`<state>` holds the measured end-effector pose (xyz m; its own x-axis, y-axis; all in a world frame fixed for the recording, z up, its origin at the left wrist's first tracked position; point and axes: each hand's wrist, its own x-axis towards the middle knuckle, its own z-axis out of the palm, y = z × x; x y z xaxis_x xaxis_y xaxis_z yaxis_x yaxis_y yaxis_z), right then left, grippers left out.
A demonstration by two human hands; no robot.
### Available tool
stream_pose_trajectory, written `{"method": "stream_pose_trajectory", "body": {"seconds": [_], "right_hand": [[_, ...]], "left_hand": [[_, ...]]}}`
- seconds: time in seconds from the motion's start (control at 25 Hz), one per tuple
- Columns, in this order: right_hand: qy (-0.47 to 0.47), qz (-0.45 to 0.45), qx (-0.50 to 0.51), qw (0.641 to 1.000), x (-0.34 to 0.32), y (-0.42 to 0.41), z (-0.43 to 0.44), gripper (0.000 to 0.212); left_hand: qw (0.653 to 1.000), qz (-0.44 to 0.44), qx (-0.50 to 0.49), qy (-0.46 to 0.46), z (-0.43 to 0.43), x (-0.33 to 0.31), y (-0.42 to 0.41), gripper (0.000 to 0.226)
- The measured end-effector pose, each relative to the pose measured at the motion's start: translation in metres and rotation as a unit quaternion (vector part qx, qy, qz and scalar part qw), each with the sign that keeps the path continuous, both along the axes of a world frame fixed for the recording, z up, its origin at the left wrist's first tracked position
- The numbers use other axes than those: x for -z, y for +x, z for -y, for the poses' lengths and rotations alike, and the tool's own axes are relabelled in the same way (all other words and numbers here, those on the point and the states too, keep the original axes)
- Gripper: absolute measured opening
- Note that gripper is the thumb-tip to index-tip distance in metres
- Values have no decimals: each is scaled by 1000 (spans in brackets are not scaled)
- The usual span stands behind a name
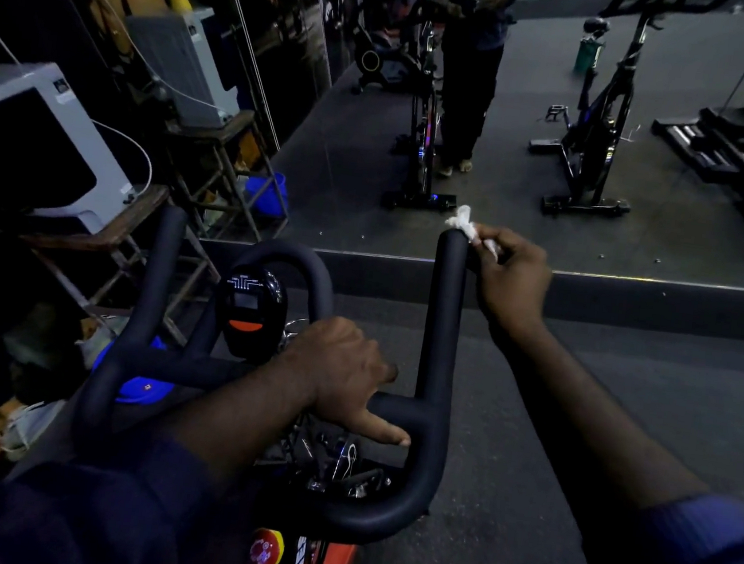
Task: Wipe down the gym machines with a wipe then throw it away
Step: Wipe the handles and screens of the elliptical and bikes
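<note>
The handlebar (440, 336) stands right in front of the person, its two prongs reaching forward toward the mirror wall (495, 245) ahead. The console (248, 309) sits between the prongs, beyond the crossbar. The left hand (337, 366) grips the crossbar just right of the console. The right hand (514, 279) is at the tip of the right prong, pinching the wipe (462, 222) against it. Off to the left, a boxy unit (52, 138) rests on a wooden stand (137, 213).

text: none legible | console (250, 309) labels: too small to read
</note>
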<state>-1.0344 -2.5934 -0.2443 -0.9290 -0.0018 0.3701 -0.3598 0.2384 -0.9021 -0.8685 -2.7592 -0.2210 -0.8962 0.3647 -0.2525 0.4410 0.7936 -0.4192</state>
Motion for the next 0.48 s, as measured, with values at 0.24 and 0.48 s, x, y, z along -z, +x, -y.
{"method": "stream_pose_trajectory", "body": {"seconds": [0.24, 0.48], "right_hand": [[-13, 114, -50, 992, 71, 82, -30, 13], [145, -145, 29, 978, -16, 46, -22, 21]], "left_hand": [[999, -6, 10, 32, 6, 5, -2, 97], [999, -19, 30, 35, 9, 8, 0, 98]]}}
